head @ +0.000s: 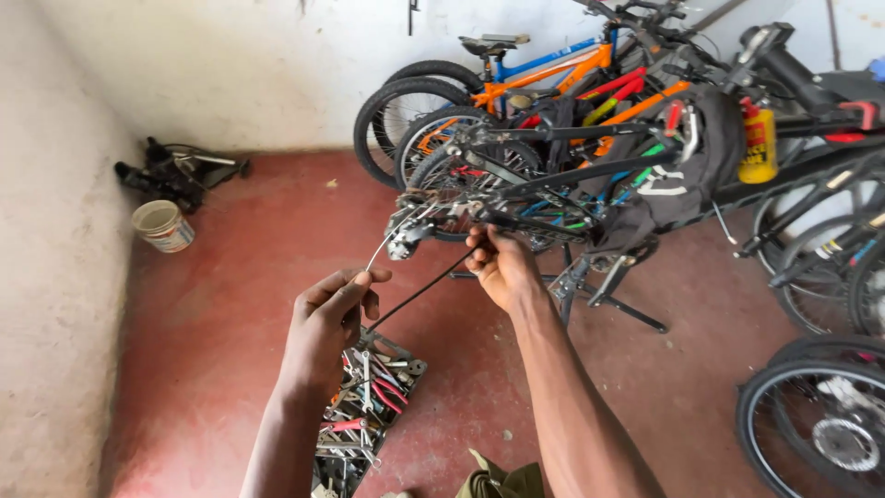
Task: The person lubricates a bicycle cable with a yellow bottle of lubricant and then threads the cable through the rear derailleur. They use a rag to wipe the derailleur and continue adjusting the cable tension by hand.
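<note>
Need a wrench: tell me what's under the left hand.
Below the left hand sits a tool tray on the red floor, holding pliers and wrenches. The hand and forearm cover part of the tray.

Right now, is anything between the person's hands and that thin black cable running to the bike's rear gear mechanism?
Nothing visible. The left hand pinches the thin black cable directly, and the right hand grips it near the silver rear derailleur. The tray of hand tools lies below on the floor.

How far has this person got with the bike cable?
Done: the bicycle frame sits clamped on a stand. In hand: the left hand pinches the black cable; the right hand grips near the rear derailleur. Left: the cable hangs loose, not yet secured.
</note>
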